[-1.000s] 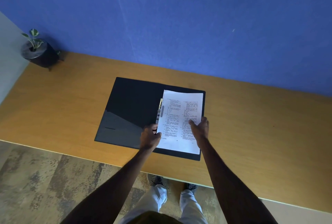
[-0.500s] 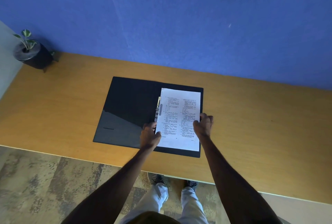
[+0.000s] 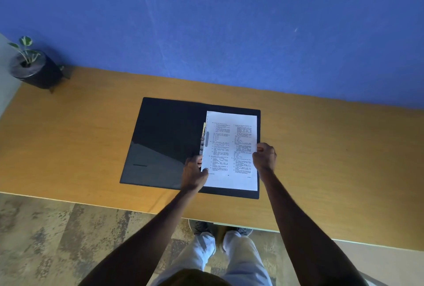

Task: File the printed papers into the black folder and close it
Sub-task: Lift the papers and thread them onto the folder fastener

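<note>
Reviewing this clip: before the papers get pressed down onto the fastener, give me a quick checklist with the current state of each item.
1. Black folder lies open and flat on the wooden desk: ok.
2. Printed papers sit over the folder's right half, inside its edges: ok.
3. Left hand grips the papers' left edge, right hand the right edge: ok.
4. Metal fastener at the spine is exposed beside the sheets: ok.
5. Punched holes lined up with the fastener prongs: cannot tell.
6. Folder closed: not ok, the left cover is still open.
</note>
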The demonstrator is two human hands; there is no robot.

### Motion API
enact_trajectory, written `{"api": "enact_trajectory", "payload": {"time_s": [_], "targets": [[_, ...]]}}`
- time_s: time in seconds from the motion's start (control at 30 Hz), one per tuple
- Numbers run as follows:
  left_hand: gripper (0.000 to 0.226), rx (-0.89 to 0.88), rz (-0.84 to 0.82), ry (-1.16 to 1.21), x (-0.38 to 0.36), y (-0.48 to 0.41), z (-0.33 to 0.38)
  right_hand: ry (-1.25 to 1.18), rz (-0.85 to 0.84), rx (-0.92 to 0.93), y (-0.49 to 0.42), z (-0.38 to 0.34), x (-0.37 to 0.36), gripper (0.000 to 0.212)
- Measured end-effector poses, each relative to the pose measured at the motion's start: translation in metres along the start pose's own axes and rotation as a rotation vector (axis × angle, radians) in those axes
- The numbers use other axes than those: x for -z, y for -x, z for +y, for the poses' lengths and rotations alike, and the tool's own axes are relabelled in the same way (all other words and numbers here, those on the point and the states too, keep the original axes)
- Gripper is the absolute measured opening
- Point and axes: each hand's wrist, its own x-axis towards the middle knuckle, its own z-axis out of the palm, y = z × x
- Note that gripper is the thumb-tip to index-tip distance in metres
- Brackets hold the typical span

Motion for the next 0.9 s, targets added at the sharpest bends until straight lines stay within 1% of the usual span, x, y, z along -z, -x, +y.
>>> {"api": "enact_trajectory", "payload": {"time_s": [0.1,0.17,0.27,0.3,0.37,0.43,0.53,0.57,0.63,0.7,0.8,0.9], "targets": [[0.051,0.009,-0.015,0.026,0.001,0.000,-0.002,0.022,-0.037,0.006,-0.001,-0.001,0.003,0.048],[0.052,0.027,0.008,0.047,0.000,0.001,0.000,0.061,-0.049,0.026,-0.002,-0.002,0.006,0.044],[0.057,0.093,0.164,0.096,-0.004,0.007,0.002,0.165,-0.040,0.115,0.000,-0.006,0.010,0.038],[0.058,0.136,0.229,0.147,-0.007,0.013,0.002,0.195,-0.038,0.149,0.002,-0.008,0.012,0.039],[0.059,0.226,0.330,0.326,-0.016,0.027,0.002,0.224,-0.030,0.231,0.002,-0.012,0.014,0.043],[0.056,0.394,0.365,0.543,-0.024,0.038,0.001,0.242,-0.044,0.313,0.002,-0.020,0.015,0.049],[0.044,0.746,0.338,0.776,-0.037,0.045,-0.004,0.294,-0.129,0.458,-0.002,-0.035,0.013,0.057],[0.039,0.809,0.307,0.857,-0.042,0.050,-0.002,0.345,-0.166,0.513,-0.004,-0.042,0.011,0.059],[0.023,0.859,0.212,0.986,-0.050,0.061,0.005,0.491,-0.225,0.606,-0.014,-0.056,0.007,0.063],[0.016,0.877,0.145,1.066,-0.060,0.065,0.010,0.627,-0.277,0.652,-0.024,-0.069,0.004,0.070],[0.016,0.874,0.108,1.132,-0.066,0.067,0.021,0.800,-0.335,0.710,-0.040,-0.085,-0.002,0.079],[0.022,0.893,0.107,1.167,-0.070,0.064,0.025,0.880,-0.339,0.707,-0.052,-0.097,-0.011,0.080]]}}
